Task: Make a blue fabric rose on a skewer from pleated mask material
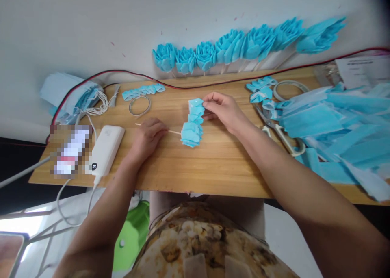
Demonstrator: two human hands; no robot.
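Rectangular phone with lit screen (73,150) is pixelated, unreadable. Thin pale stick (174,132): middle stretch hidden by person's left hand (149,136). Light-blue flat fabric sheets (332,115) cut by right edge; white printed paper (362,71) too, text too small.

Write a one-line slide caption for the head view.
Left hand holds a thin wooden stick; right hand pinches a pleated light-blue fabric strip.

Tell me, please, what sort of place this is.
Probably a small craft workspace: blue flowers line the wall, and scissors lie beside a pile of blue sheets on the wooden table.
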